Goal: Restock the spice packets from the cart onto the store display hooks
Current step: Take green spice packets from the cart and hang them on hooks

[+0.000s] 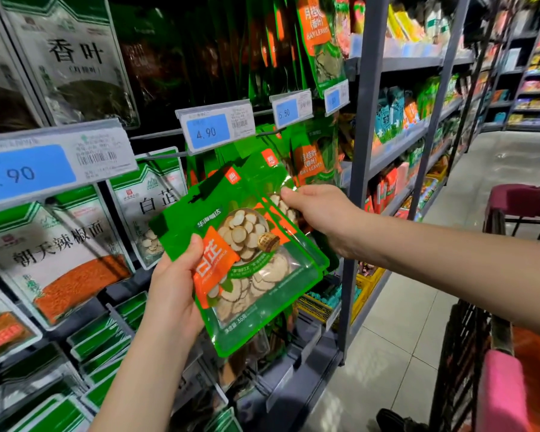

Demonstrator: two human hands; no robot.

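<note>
A green spice packet [247, 275] with an orange label and pale root slices behind a clear window is tilted in front of the display. My left hand [173, 285] grips its lower left edge. A second green packet [272, 188] lies just behind it, and my right hand [321, 213] pinches its right side. Their top edges sit just below the display hook [169, 155] under the 4.90 price tag [214, 129]. The cart [493, 353] stands at the lower right with a pink handle.
Silver and green spice packets [60, 254] hang on the left under a 5.90 tag [44, 163]. Bay leaf packets [314, 157] hang to the right. A grey shelf upright [359, 182] divides off stocked shelves. Yellow baskets [365, 285] sit low. Tiled aisle floor [396, 338] runs right.
</note>
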